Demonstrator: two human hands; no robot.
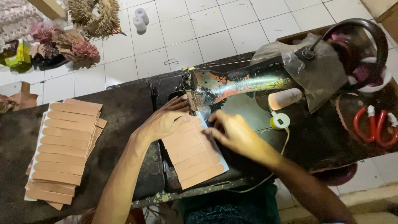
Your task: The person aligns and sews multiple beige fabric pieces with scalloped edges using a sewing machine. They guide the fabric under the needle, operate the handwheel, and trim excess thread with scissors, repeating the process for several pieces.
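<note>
Both hands lie flat and open on one white sheet (195,155) that carries a row of tan leather strips; neither closes around anything. The left hand (163,121) presses the sheet's upper left part, fingers reaching to the needle end of the sewing machine (236,83). The right hand (232,132) rests on the sheet's upper right edge, fingertips pinning the strips just in front of the machine's needle. About nine strips show on this sheet, side by side and partly hidden under the hands.

Left of the machine, well apart from the hands, a stack of similar sheets (64,149) lies on the dark table (124,108); its top sheet shows about ten strips. Right of the machine lies one pair of red scissors (375,126). Just in front of the machine's body sits one small round yellow-and-white lamp (280,121). Beyond the machine, on the white tiled floor, stand two white thread spools (141,18).
</note>
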